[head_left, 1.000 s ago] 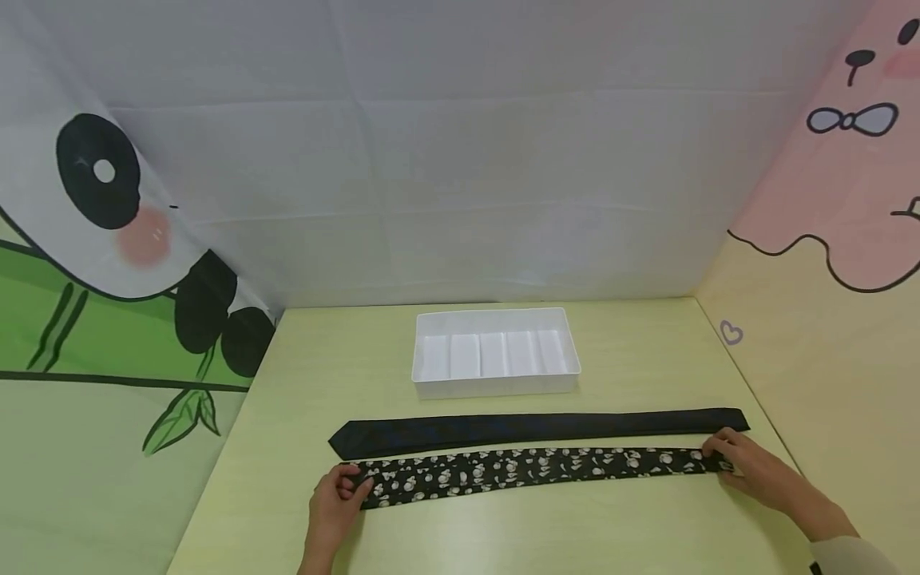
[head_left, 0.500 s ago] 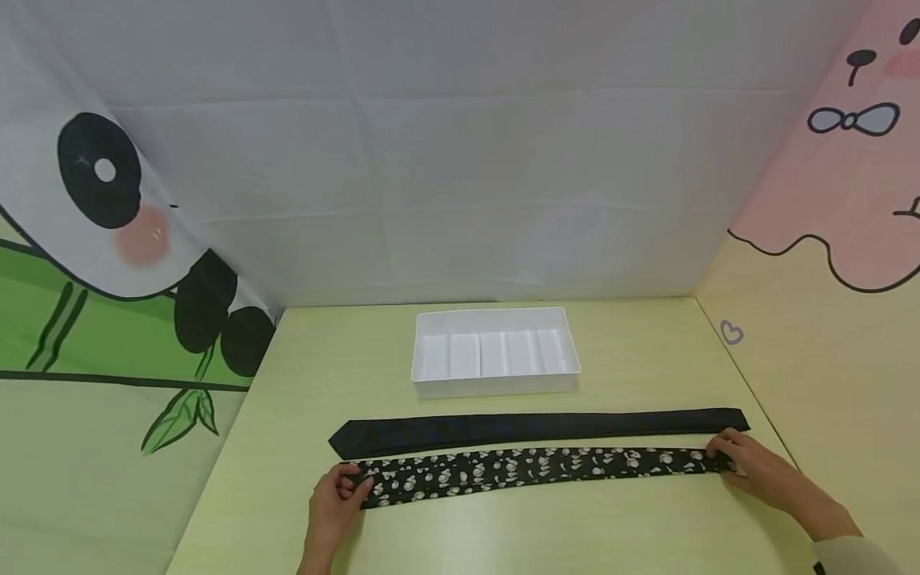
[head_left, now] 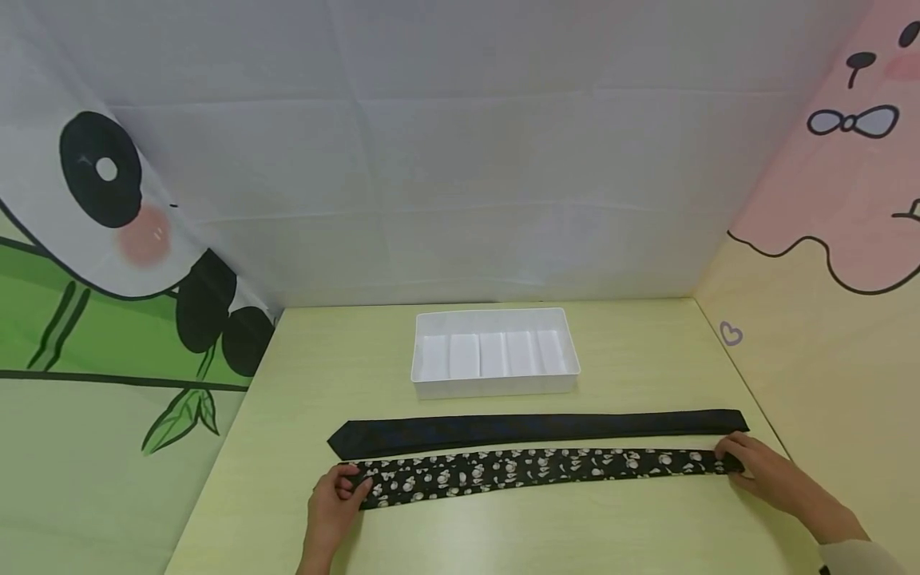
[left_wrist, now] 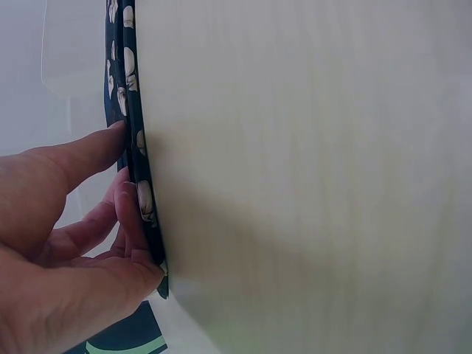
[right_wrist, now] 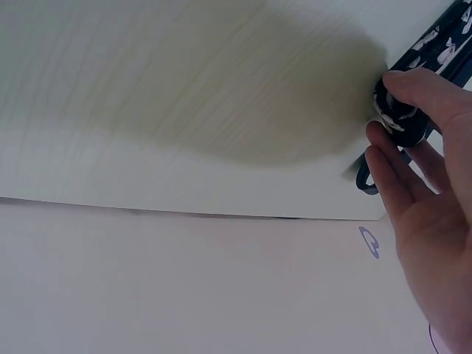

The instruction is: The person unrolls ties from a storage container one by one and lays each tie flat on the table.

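Observation:
A black necktie with a pale print lies folded lengthwise across the near part of the table. My left hand pinches its left end; in the left wrist view, thumb and fingertips grip the edge of the folded cloth. At the other end, my right hand holds the tie between thumb and fingers. The right wrist view shows that tie end bent into a rounded shape under the thumb. Just behind, a plain dark necktie lies flat and roughly parallel, its pointed end to the left.
A white tray with several compartments stands farther back on the pale table. A white cloth wall rises behind it, with printed panels on both sides. A small dark loop shows below the right fingers in the right wrist view.
My right hand has slid slightly to the right at the end of the printed necktie. The left hand, the dark necktie and the tray stay in place.

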Motion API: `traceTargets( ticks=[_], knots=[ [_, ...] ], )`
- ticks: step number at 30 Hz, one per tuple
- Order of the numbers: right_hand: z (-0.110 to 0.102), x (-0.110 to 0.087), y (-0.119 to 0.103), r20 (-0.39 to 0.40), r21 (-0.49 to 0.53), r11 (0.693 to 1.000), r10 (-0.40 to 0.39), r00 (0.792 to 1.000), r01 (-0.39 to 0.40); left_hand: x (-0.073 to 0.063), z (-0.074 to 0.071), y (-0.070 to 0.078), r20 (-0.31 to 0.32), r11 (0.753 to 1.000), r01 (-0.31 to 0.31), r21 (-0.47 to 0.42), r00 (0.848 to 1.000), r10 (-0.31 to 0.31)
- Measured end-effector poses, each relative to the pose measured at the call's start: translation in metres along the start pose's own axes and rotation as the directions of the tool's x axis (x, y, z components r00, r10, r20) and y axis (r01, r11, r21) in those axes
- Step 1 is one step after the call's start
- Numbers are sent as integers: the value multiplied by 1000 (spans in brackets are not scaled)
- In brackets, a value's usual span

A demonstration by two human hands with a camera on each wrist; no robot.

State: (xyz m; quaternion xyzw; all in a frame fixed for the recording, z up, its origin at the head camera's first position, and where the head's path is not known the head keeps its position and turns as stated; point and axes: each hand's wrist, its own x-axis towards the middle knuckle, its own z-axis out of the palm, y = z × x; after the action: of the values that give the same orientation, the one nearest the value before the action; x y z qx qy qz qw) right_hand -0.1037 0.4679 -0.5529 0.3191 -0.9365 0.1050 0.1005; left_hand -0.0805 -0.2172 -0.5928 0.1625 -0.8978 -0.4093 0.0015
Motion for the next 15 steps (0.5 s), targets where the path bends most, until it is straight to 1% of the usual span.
traceTargets(
  ticks=[2,6,9,15],
  knots=[
    [0,-1,1,-12,1,1000,1,1000,-1,0,0,-1,1,1000,-9,1,1000,9],
    [1,-3,2,-44,3,1000,-4,999,4,1,1,-2,1,1000,-8,2,1000,8],
    [0,-4,1,-44,17,1000,5,999,-4,1,1,-3,1,1000,-6,-3,1000,6],
    [-4,-7,-2,7,11,996,92,996,-92,2,2,-3,-1,1000,0,-5,1000,0]
  ],
)
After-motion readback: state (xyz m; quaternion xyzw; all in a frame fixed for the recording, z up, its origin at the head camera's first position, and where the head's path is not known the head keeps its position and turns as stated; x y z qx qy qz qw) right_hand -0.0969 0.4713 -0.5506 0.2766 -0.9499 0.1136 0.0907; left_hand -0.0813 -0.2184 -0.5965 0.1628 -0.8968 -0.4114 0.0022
